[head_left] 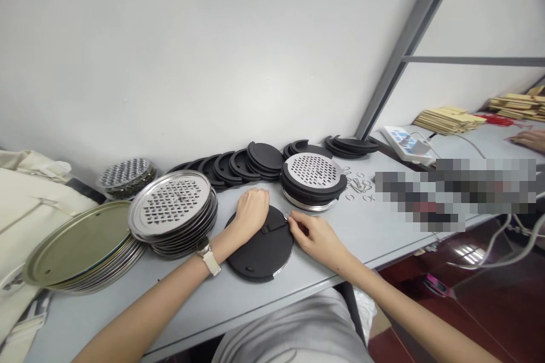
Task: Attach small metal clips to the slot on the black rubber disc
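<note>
A black round disc (260, 249) with a notch in its edge lies on the table in front of me, a thin silver rim showing on its right side. My left hand (252, 208) rests on its upper left part, fingers bent together and gripping it; the fingertips are partly hidden. At the disc's right edge, my right hand (310, 232) pinches a small metal ring (286, 216). Just behind stands a stack of black discs topped by a silver grater plate (315, 171). Several loose metal rings (360, 184) lie to its right.
Left are a stack of round grater plates (170, 207), a stack of olive-topped round trays (85, 241) and more perforated plates (126, 174). Black notched discs (232, 167) line the wall. A power strip (409, 144), wooden pieces (449, 120) and another person's hand (530, 139) are at right.
</note>
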Demonstrator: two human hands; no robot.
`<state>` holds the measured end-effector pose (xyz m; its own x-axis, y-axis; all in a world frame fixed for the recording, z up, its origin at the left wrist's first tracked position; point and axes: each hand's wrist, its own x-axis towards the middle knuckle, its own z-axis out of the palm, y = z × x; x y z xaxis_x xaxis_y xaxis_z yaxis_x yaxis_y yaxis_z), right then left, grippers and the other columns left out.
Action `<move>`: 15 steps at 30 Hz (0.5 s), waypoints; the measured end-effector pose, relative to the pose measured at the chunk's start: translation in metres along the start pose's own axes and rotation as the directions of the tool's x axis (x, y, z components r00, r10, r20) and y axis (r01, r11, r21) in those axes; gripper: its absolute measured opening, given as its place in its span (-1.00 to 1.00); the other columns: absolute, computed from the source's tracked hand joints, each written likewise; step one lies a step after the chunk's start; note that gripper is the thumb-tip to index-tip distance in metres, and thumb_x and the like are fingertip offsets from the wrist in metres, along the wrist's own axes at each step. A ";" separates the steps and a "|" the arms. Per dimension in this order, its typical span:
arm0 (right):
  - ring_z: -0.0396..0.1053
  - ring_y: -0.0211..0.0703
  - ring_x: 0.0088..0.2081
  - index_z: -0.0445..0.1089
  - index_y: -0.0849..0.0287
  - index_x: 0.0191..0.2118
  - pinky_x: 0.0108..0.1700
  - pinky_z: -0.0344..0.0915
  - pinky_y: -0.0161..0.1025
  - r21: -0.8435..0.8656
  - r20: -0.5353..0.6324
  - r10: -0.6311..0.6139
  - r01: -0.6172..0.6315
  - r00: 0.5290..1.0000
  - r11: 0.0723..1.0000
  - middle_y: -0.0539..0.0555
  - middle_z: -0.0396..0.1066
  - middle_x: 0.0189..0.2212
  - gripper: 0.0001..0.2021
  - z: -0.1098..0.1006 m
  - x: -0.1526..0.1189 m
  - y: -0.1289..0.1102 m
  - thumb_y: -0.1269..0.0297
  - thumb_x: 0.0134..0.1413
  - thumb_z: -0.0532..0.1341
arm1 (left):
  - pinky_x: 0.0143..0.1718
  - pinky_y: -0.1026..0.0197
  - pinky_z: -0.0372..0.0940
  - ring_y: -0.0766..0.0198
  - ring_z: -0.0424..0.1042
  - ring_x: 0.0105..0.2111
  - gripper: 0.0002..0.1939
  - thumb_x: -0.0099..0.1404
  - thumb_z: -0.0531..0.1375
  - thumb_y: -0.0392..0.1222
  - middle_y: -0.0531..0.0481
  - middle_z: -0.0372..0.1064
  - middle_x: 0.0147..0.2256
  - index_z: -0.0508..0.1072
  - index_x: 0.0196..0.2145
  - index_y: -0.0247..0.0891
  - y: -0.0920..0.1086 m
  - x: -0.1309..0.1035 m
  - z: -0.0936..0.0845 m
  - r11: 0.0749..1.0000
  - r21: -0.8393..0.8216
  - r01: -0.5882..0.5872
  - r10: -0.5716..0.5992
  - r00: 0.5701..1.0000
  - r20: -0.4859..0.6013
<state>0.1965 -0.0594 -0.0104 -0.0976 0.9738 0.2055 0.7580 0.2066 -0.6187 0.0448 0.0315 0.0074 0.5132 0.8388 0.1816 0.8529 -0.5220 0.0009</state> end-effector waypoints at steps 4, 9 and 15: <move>0.01 -0.33 -0.60 -0.04 0.13 -0.55 -0.48 -0.10 -0.32 0.001 0.014 0.006 -0.006 1.000 1.000 -0.11 0.04 -0.67 -0.69 -0.001 -0.002 0.000 0.26 0.22 -0.02 | -0.36 0.16 0.24 0.10 0.46 -0.34 -0.65 0.45 -0.10 -0.29 -0.18 0.44 -0.38 0.43 -0.33 -0.39 0.000 0.001 0.001 1.000 -0.003 0.005 -0.005 1.000 -0.004; 0.03 -0.33 -0.60 -0.03 0.13 -0.55 -0.48 -0.09 -0.33 -0.005 0.007 0.013 -0.012 1.000 1.000 -0.11 0.05 -0.67 -0.69 -0.001 -0.003 -0.001 0.25 0.23 -0.03 | -0.37 0.17 0.23 0.10 0.46 -0.34 -0.65 0.44 -0.10 -0.30 -0.19 0.43 -0.38 0.44 -0.34 -0.40 0.000 0.001 0.000 1.000 -0.003 0.014 -0.014 1.000 -0.006; 0.19 -0.26 -0.57 0.09 0.13 -0.51 -0.46 -0.05 -0.31 -0.084 -0.007 0.002 -0.003 1.000 0.996 -0.06 0.19 -0.63 -0.70 0.001 0.001 -0.001 0.23 0.27 -0.07 | -0.37 0.18 0.22 0.11 0.46 -0.35 -0.64 0.44 -0.11 -0.30 -0.20 0.43 -0.38 0.44 -0.32 -0.40 0.000 0.001 0.001 1.000 -0.005 0.025 -0.025 1.000 -0.009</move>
<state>0.1949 -0.0585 -0.0101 -0.0914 0.9736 0.2092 0.8096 0.1950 -0.5536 0.0456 0.0320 0.0062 0.4906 0.8503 0.1908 0.8651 -0.5015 0.0105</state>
